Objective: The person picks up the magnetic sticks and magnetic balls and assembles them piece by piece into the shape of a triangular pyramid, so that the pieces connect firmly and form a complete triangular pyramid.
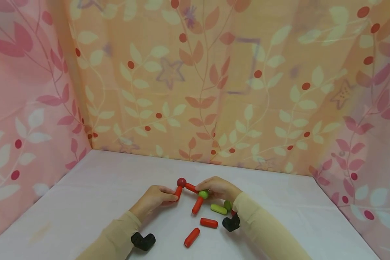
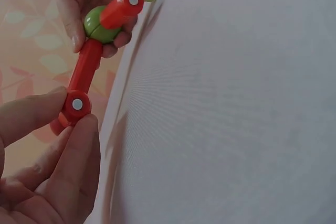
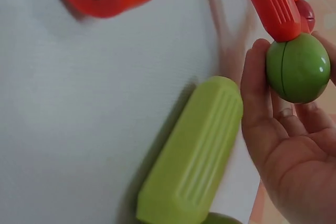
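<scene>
My left hand [image 1: 154, 198] pinches a red magnetic rod [image 1: 178, 192] between thumb and fingers. The rod's upper end meets a red ball [image 1: 181, 182]. From that ball a second red rod [image 1: 191, 187] runs to a green ball [image 1: 203, 194], which my right hand [image 1: 219, 189] grips in its fingers. A third red rod [image 1: 197, 205] sticks out from the green ball toward me. In the left wrist view the pinched rod [image 2: 77, 104] shows its pale end disc. The right wrist view has the green ball [image 3: 299, 69] between fingers and thumb.
Below my right hand lie a light green rod [image 1: 219, 208] and another green ball [image 1: 227, 205], with a red piece [image 1: 233, 212] partly hidden by the sleeve. Two loose red rods [image 1: 209, 222] lie nearer me on the white tabletop [image 1: 84, 202]. Patterned cloth [image 1: 195, 90] stands behind.
</scene>
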### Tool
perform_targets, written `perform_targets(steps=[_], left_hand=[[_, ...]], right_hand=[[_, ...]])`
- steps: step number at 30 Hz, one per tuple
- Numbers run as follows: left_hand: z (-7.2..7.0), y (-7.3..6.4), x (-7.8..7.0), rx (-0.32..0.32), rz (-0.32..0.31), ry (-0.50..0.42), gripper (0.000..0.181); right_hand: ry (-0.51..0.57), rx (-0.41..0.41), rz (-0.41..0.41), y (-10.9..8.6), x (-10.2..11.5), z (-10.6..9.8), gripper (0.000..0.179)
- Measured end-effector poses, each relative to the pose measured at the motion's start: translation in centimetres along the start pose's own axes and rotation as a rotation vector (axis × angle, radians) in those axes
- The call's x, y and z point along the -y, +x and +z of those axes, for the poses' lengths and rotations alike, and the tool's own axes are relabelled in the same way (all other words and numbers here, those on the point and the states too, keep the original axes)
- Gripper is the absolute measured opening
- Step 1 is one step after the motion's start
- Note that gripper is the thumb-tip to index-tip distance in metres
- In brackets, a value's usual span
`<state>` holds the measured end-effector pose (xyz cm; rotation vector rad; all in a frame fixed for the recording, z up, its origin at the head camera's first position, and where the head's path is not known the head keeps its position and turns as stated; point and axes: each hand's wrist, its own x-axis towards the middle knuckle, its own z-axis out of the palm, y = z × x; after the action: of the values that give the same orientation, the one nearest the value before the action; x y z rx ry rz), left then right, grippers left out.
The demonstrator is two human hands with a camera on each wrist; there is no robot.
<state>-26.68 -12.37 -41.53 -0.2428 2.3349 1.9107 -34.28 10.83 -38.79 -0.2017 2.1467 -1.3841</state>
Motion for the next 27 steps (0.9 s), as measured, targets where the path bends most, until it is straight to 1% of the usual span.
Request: perform_targets(steps=[3, 9, 12, 18, 22, 26, 27], left_hand=[[0.01, -0.02, 0.10, -0.019, 0.002, 0.027, 0.024], [-0.03, 0.11, 0.30, -0.008, 0.013, 0.035, 0.021], [-0.15, 0.20, 0.42, -0.003, 0.018, 0.053, 0.020], [-0.52, 0.42, 0.66, -0.017, 0.020, 0.113, 0.019], [-0.59, 0.37, 0.61, -0.001, 0.020, 0.111, 0.021], [-0.50, 0.24, 0.40, 0.008, 0.028, 0.097, 0.021], [-0.48, 0.21, 0.37, 0.008, 0.031, 0.109, 0.021]], right_hand=[[-0.026, -0.016, -0.002, 0.10, -0.20, 0.13, 0.030], [-0.077, -0.040, -0.002, 0.12, -0.45, 0.40, 0.029], [-0.074, -0.044, -0.022, 0.10, -0.43, 0.54, 0.029], [-0.045, -0.046, -0.055, 0.03, -0.28, 0.75, 0.027], [-0.040, -0.100, -0.066, 0.06, -0.29, 0.85, 0.029], [-0.058, -0.166, -0.047, 0.05, -0.37, 0.88, 0.028], [-0.056, -0.177, -0.038, 0.01, -0.36, 0.88, 0.028]])
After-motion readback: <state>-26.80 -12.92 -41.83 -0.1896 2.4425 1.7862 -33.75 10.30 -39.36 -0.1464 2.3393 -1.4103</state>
